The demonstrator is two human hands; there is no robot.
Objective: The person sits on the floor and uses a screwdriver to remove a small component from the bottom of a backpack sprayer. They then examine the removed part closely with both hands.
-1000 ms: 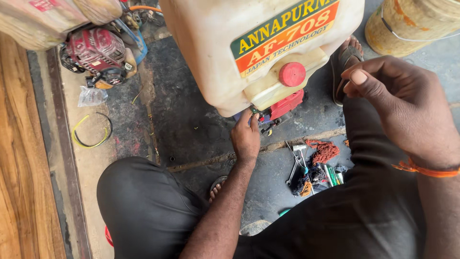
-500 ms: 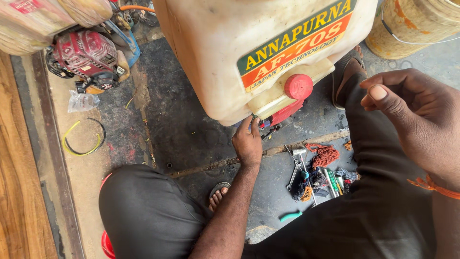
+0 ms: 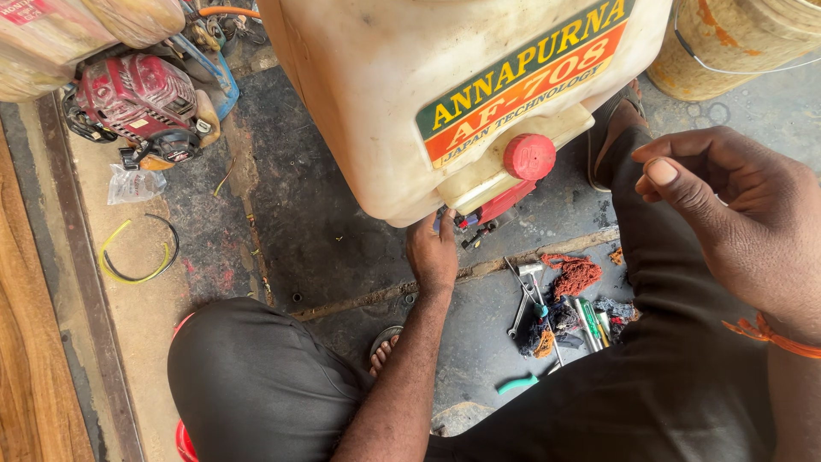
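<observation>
The cream plastic sprayer tank (image 3: 410, 94) is the largest thing and fills the top middle of the view. It stands on the dark, stained floor (image 3: 325, 231) in front of the seated person. It has a green, yellow and orange label on its face, and the label runs slanted, rising toward the upper right. Under the label a red round cap (image 3: 529, 156) sits on a pale ledge, and below that a red base part (image 3: 505, 204) shows at the bottom edge of the tank.

The person's knees in dark trousers (image 3: 256, 385) cover the lower part of the view and hide some of the floor. At the upper left lies a small red engine (image 3: 137, 98), and near it a clear plastic bag (image 3: 135, 184) and a loop of yellow and black wire (image 3: 137, 252). A yellowish bucket (image 3: 735, 43) stands at the upper right corner.

The left hand (image 3: 434, 252) reaches under the tank, next to the red base part; its fingertips go behind the tank edge, so I cannot tell if they grip something. The right hand (image 3: 727, 214) is raised near the camera, holding nothing, with fingers loosely curled and thumb close to the index finger.

Between the knees, a heap of small tools (image 3: 556, 312) lies with a red rag (image 3: 575, 275).
</observation>
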